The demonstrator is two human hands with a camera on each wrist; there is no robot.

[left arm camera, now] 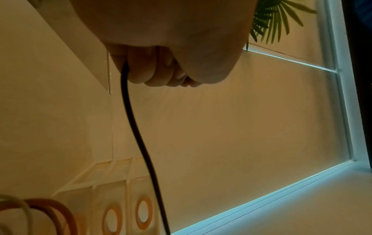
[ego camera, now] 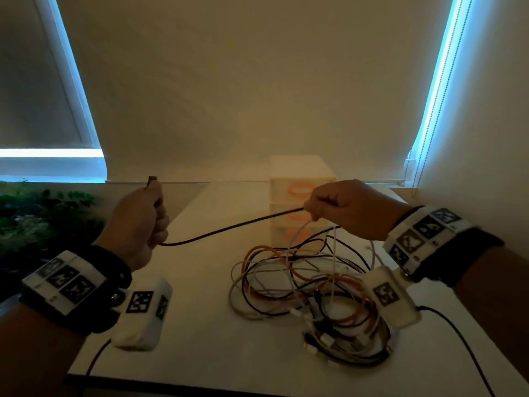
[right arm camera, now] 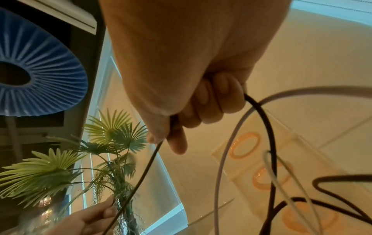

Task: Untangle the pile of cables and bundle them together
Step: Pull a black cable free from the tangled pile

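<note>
A black cable [ego camera: 229, 226] is stretched in the air between my two hands above the white table [ego camera: 200, 325]. My left hand [ego camera: 148, 222] grips its plug end, and the plug [ego camera: 151, 180] sticks up out of the fist. My right hand [ego camera: 329, 209] grips the same black cable [right arm camera: 145, 171] further along, with a thin white cable [ego camera: 300, 233] looping off its fingers. Below the right hand lies the tangled pile of cables [ego camera: 309, 293], black, white and orange. In the left wrist view the black cable [left arm camera: 138, 135] runs down from my curled fingers [left arm camera: 153, 71].
A white drawer box [ego camera: 303, 196] with orange ring handles stands at the back of the table behind the pile. Green plants [ego camera: 43, 213] sit to the left beyond the table edge. Roller blinds cover the windows behind. Wrist camera wires [ego camera: 463, 339] trail across the table front.
</note>
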